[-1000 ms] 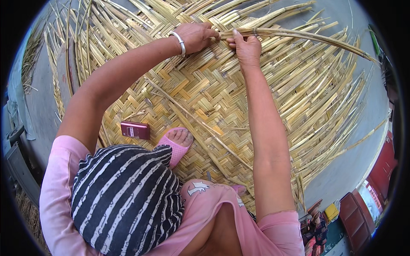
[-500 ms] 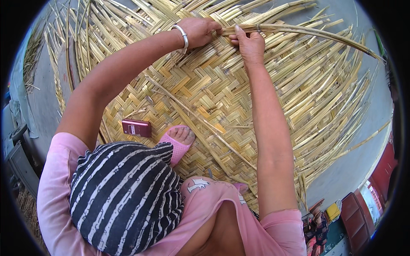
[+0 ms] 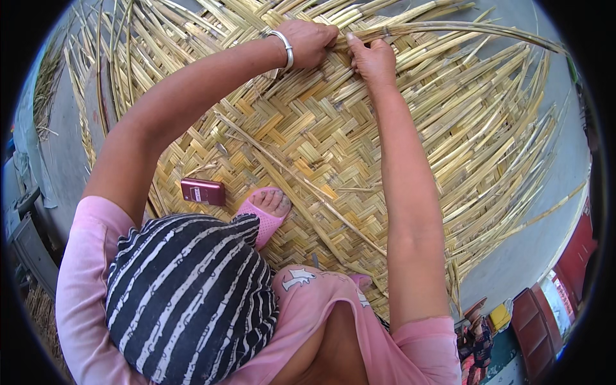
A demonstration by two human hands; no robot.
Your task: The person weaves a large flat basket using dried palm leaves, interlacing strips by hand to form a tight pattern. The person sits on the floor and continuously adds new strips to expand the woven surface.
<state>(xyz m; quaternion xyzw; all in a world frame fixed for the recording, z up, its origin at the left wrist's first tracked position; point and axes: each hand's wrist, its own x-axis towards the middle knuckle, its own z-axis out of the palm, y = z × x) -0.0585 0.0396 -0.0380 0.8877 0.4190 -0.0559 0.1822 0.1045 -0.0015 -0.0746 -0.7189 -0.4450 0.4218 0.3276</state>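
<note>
where strips cross, woven reed mat (image 3: 308, 135) outdoors

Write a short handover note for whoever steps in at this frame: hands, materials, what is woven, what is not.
Left hand, silver bangle on the wrist, presses down on the mat's far edge. Right hand pinches a long loose strip running off to the right.
Woven mat: the centre is tightly plaited in herringbone.
Left to do: loose strip ends fan out unwoven on the right and far sides.
A pink sandal and a small red phone lie on the mat.

Head view, steeply downward, close over woven mat (image 3: 308, 141).
</note>
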